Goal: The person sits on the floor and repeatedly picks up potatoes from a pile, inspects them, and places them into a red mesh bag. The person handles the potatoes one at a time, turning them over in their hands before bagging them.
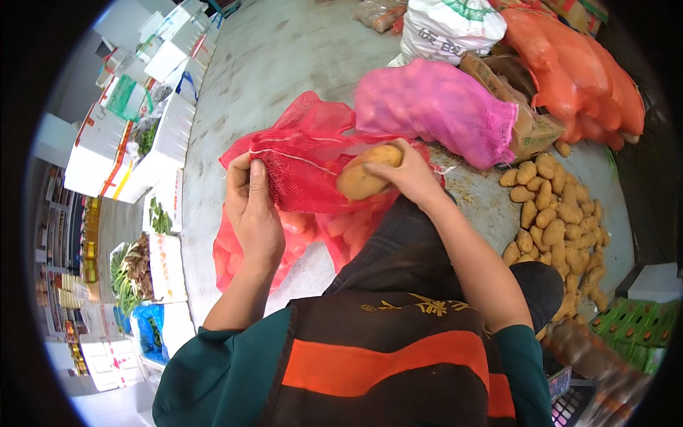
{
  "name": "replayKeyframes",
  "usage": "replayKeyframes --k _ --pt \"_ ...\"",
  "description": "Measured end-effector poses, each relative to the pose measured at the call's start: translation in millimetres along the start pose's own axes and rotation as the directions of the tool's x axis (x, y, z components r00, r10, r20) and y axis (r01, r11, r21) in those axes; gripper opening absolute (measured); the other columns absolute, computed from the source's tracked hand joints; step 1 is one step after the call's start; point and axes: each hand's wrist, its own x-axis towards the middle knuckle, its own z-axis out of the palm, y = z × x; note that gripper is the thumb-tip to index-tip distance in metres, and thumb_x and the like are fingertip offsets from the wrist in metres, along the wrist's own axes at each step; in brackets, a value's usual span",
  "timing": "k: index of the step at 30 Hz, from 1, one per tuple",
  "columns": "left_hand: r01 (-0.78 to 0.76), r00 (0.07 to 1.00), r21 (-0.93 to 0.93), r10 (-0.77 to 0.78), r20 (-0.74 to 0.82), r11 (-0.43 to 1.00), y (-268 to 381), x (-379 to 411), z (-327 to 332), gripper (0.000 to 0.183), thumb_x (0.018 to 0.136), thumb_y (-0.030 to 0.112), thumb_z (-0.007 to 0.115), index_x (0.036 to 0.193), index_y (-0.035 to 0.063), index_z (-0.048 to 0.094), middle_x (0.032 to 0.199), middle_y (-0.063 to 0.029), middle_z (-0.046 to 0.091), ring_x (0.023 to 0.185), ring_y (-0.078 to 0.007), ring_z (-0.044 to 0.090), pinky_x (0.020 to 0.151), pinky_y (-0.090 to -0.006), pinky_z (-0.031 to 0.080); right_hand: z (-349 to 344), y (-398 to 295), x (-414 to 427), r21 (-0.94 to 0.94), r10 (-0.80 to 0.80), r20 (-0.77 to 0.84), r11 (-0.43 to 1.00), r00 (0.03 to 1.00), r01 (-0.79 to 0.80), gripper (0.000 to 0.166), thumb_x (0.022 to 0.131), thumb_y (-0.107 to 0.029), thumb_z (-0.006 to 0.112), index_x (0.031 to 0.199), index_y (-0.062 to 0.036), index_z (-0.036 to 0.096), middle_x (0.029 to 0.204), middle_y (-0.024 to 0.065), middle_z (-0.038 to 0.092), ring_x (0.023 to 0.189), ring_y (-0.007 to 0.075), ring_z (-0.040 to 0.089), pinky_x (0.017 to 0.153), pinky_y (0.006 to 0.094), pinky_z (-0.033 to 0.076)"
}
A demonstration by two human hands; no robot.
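My left hand [255, 211] pinches the rim of a red mesh bag [299, 184] between thumb and fingers, beside the white drawstring along its mouth. In my right hand [408, 173] is a large potato [368, 173], held in front of the red mesh at the bag's mouth. Whether the potato is inside the mouth or just over it, I cannot tell. More red mesh bags [299, 227] with rounded contents lie below and behind my hands. To the right, a heap of loose potatoes [555, 229] covers part of the floor.
A full pink mesh sack [427, 109] lies just beyond my hands, against a cardboard box [533, 131]. Behind stand a white woven sack [448, 32] and large orange sacks [576, 69]. White foam boxes [171, 128] and leafy vegetables [130, 272] line the left. Green crates [629, 325] sit lower right.
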Motion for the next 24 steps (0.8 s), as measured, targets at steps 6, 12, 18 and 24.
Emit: replayKeyframes --k 6,12,18,24 --pt "0.350 0.839 0.191 -0.397 0.371 0.917 24.9 -3.6 -28.6 0.028 0.080 -0.005 0.045 0.106 0.0003 0.054 0.096 -0.0001 0.055 0.087 -0.0057 0.049 0.078 -0.0204 0.039 21.1 16.8 22.5 0.242 -0.053 -0.441 0.954 0.896 0.175 0.054 0.073 -0.026 0.081 0.108 0.0026 0.052 0.097 0.0151 0.064 0.086 0.0201 0.063 0.074 0.0329 0.052" --pt "0.574 0.709 0.272 -0.635 0.306 0.772 35.1 1.7 -23.6 0.040 0.071 0.010 0.053 0.110 0.0025 0.054 0.092 -0.0030 0.057 0.085 -0.0115 0.056 0.073 -0.0217 0.041 36.0 10.2 6.7 -0.218 -0.168 0.004 0.962 0.986 0.164 0.053 0.070 -0.029 0.080 0.106 -0.0008 0.052 0.095 0.0203 0.064 0.091 0.0328 0.065 0.078 0.0393 0.051" --pt "0.205 0.739 0.714 -0.584 0.336 0.670 7.9 6.5 -25.1 0.070 0.085 0.048 0.062 0.132 0.0008 0.041 0.111 -0.0136 0.054 0.098 -0.0227 0.057 0.081 -0.0336 0.047 64.5 -13.4 -30.1 -0.424 -0.159 0.369 0.848 0.916 0.318 0.051 0.069 -0.033 0.075 0.103 -0.0034 0.051 0.101 0.0207 0.059 0.094 0.0410 0.061 0.078 0.0461 0.049" --pt "-0.096 0.864 0.894 -0.410 0.293 0.437 -56.7 -10.4 -45.5 0.064 0.087 0.046 0.061 0.127 -0.0028 0.047 0.113 -0.0216 0.055 0.099 -0.0321 0.060 0.084 -0.0411 0.048 65.1 -5.8 -42.2 -0.428 -0.105 0.323 0.870 0.941 0.244 0.054 0.070 -0.034 0.076 0.108 -0.0041 0.052 0.103 0.0187 0.060 0.093 0.0407 0.062 0.079 0.0462 0.050"
